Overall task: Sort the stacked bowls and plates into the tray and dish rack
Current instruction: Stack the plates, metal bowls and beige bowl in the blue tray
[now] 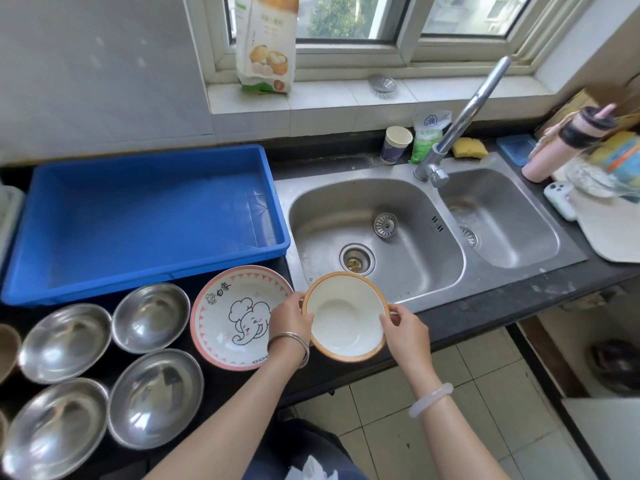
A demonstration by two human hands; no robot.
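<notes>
**Now: orange-rimmed bowl held in both hands by the sink**

Right now I hold the orange-rimmed bowl point(346, 317) in the air over the front edge of the dark counter point(485, 306), tilted so that its white inside faces me. My left hand point(291, 320) grips its left rim with curled fingers, and my right hand point(403, 327) pinches the right rim between thumb and fingers.

Just left of the bowl, partly under my left hand, lies the elephant plate point(235, 317). It has a pink border and a drawn elephant in a chef's hat, with the characters "白象" above it and the letters "GOO" showing at its lower rim. Farther left four steel bowls point(150, 317) sit singly on the counter, none stacked. Behind them stands the blue tray point(145, 220) with nothing in it.

Behind the bowl is the double sink point(415, 271), with a loose strainer point(385, 225) lying in its larger basin and the tap point(464, 123) rising behind. A paper cup point(396, 143), a green and white packet point(427, 133) and a yellow sponge point(469, 147) line the back edge. On the windowsill stands a flour bag point(265, 46) picturing steamed buns. I cannot read its print.
</notes>
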